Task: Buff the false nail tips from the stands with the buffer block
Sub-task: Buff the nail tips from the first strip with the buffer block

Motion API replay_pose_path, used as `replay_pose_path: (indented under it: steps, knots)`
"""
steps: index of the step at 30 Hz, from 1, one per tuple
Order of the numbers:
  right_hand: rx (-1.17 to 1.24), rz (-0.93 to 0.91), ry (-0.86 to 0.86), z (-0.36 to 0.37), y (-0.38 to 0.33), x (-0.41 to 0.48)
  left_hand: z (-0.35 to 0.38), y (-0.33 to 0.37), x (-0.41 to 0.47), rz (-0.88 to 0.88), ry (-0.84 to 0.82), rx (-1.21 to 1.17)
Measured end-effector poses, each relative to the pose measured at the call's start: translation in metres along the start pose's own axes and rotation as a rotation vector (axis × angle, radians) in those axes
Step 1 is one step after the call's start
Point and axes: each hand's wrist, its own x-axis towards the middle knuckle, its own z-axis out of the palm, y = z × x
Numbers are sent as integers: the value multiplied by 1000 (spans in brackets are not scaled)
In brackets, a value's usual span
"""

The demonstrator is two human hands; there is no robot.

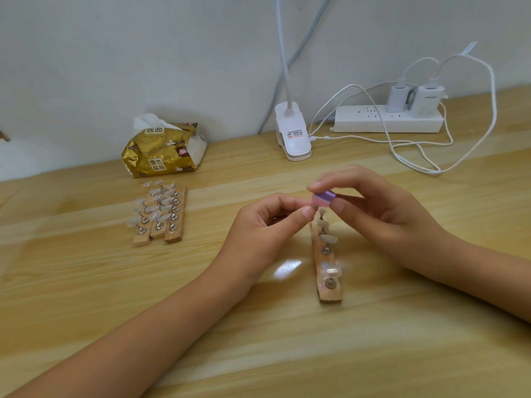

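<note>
**Near.** One wooden stand (330, 293) lay lengthwise on the bench (373, 340), running away from you. Its nail tips (329, 239) sat up on metal pegs, and the closest one was too blurred to read.

**Over the stand's far end.** Your hands met here.
- Your right hand (385, 208) pinched the buffer block (323, 197), purple and pink, between thumb and forefinger. The other fingers were loosely curled.
- Your left hand (267, 222) had thumb and forefinger pressed together at the block's left edge, with the rest curled under.
- Judged: the left hand pinched a single nail tip against the block. The tip itself was hidden behind your fingertips, so this is not confirmed.

**Step in hand (judgement).** You were buffing one tip. To do it well:
- Grip the tip by its sides, so the block meets its top face and not your fingers.
- Use short, light strokes, since thin plastic would likely flex or flick away under pressure.
- Roll the tip to reach both edges.
- Stay clear of the pegs below, so the block knocks no neighbouring tips.

**Further left.** Three more stands (159, 225) lay side by side, touching, all carrying tips and well apart from your hands. They probably made up most of the remaining work.

**Behind.** A tissue pack (165, 150) sat behind those stands. Along the wall were a lamp clip (291, 136) and a power strip (373, 120) with chargers and white cables.
</note>
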Motion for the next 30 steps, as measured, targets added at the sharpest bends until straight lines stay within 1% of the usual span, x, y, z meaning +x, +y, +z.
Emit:
replay_pose_path:
  steps: [2,4,6,8,10,11,13,15,17,18,20,22,24,26,28,30]
  knots:
    - [37,67,47,-2,2,1,0,0,0,-6,22,-13]
    - [39,-17,57,-1,0,0,-1,-1,1,0,27,-18]
    - [-15,-114,36,2,-1,-3,-1,-1,1,7,20,-8]
    - [-58,-77,32,0,1,0,-2,-2,1,9,24,-2]
    - [-57,-36,75,-2,2,2,-2,-2,1,17,31,-13]
    - [-62,-64,86,-3,2,1,-1,-2,1,27,25,-13]
    - [-139,-148,53,-2,0,0,0,-2,1,65,-6,9]
    - [-211,-149,24,-3,2,0,1,-2,-1,93,-34,29]
    - [-219,-124,60,-6,2,1,1,-2,-2,106,-36,26]
    - [-222,-140,72,-6,1,0,1,-1,-2,113,-38,24]
    - [-268,-199,36,-5,0,-1,1,-1,-2,111,-33,24]
    - [-298,-158,9,-6,2,0,1,-1,-1,89,-16,16]
    - [-257,-85,49,-7,3,1,1,-2,0,81,12,16]
    - [-231,-127,62,-5,0,1,0,-2,0,92,8,13]
    - [-267,-190,9,-2,-2,-1,0,-3,0,94,-4,20]
    - [-314,-138,5,-5,1,1,0,-3,0,83,2,41]
